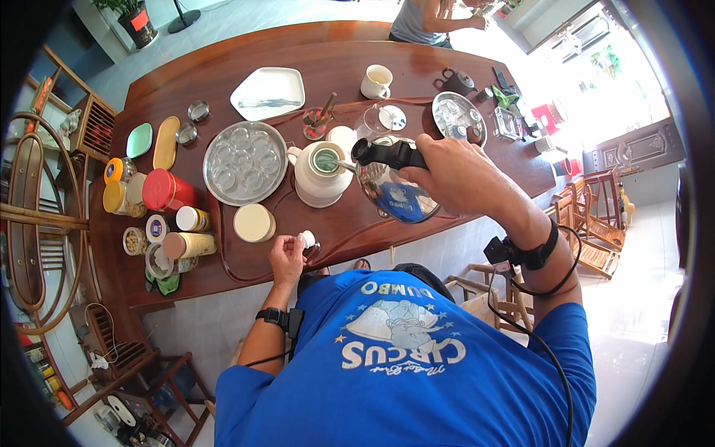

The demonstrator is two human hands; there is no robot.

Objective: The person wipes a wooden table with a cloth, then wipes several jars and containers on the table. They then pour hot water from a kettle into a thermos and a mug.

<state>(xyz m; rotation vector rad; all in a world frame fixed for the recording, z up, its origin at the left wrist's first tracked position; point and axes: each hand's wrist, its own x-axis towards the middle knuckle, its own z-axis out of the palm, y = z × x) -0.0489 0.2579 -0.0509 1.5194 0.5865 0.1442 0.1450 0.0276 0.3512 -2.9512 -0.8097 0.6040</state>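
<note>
My right hand (pixel 452 173) grips the black handle of a shiny steel kettle (pixel 399 193), held tilted above the table. The kettle's thin spout reaches the round mouth of a cream thermos jug (pixel 319 177) that stands upright on the wooden table. Whether water is running from the spout is too small to tell. Between the fingers of my left hand (pixel 287 260) is a white stopper (pixel 306 239), held near the table's front edge. A round cream lid (pixel 254 223) lies between that hand and a steel tray of clear glass cups (pixel 246 163).
Jars, among them a red canister (pixel 167 190), crowd the table's left end. Behind the thermos stand a glass pitcher (pixel 371 122), a white mug (pixel 376 82) and a white plate (pixel 269 94). A second tray (pixel 459 118) sits right. Another person (pixel 427 22) is beyond the table.
</note>
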